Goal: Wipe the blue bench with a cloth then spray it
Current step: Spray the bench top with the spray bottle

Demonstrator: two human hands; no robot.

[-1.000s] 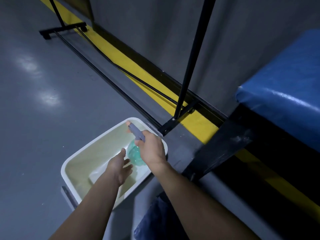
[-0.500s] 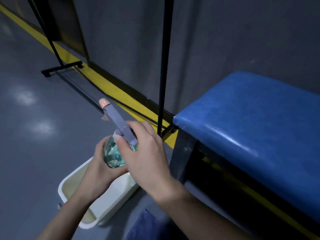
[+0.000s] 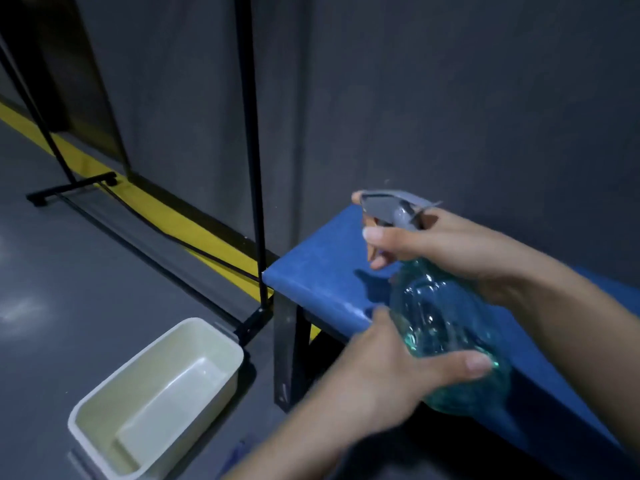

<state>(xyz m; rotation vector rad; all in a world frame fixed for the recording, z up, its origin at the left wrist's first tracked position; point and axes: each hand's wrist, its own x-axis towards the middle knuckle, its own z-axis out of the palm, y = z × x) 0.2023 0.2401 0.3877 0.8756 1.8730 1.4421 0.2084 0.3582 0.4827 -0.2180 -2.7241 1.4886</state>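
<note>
A clear green spray bottle [image 3: 440, 327] with a grey trigger head [image 3: 394, 207] is held over the left end of the blue padded bench [image 3: 318, 271]. My right hand [image 3: 450, 247] grips the neck, with fingers on the trigger and the nozzle facing left. My left hand [image 3: 388, 372] cups the bottle's body from below, thumb across its base. The bench runs from centre to lower right against the grey wall. No cloth is visible.
A cream plastic tub [image 3: 156, 400] sits on the grey floor at lower left, beside the bench's dark leg [image 3: 287, 351]. A black metal stand [image 3: 251, 150] rises by the bench's end, its base bars along a yellow floor stripe [image 3: 166, 213].
Both hands lifted the spray bottle out of the tub and carried it up and right over the bench. The view swung right, so the tub now lies at lower left.
</note>
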